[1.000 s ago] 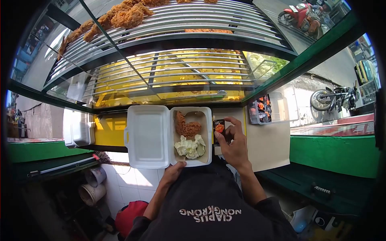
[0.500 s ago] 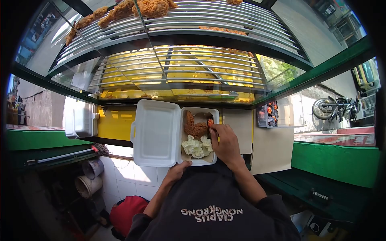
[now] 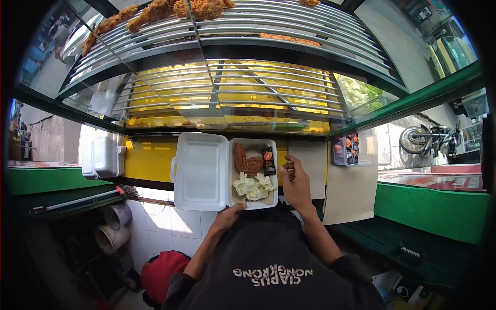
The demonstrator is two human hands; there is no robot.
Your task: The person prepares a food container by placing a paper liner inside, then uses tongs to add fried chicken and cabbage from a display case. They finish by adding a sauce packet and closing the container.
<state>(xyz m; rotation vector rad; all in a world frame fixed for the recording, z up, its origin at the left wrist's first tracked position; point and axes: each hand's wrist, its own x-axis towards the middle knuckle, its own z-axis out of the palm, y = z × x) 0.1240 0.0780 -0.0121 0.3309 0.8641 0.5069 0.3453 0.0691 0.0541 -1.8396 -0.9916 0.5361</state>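
An open white foam box (image 3: pixel 201 173) sits on the counter, its lid folded out to the left. Fried chicken (image 3: pixel 249 164), pale green-white leaves (image 3: pixel 253 186) and a black-and-red sachet (image 3: pixel 269 161) lie inside on brown paper. My left hand (image 3: pixel 228 216) grips the box's near edge, thumb on the rim. Just right of the box, my right hand (image 3: pixel 296 182) is raised with its fingers apart and nothing between them.
A clear tub of sachets (image 3: pixel 353 149) stands at the right beside brown paper sheets (image 3: pixel 350 194). White foam boxes (image 3: pixel 103 154) are stacked at the left. Beyond the counter is a glass case with metal racks (image 3: pixel 274 93) and fried chicken (image 3: pixel 204 9).
My right hand has let go of the sachet and moved right, out of the box. The sachet now lies at the box's right side. My left hand keeps its hold.
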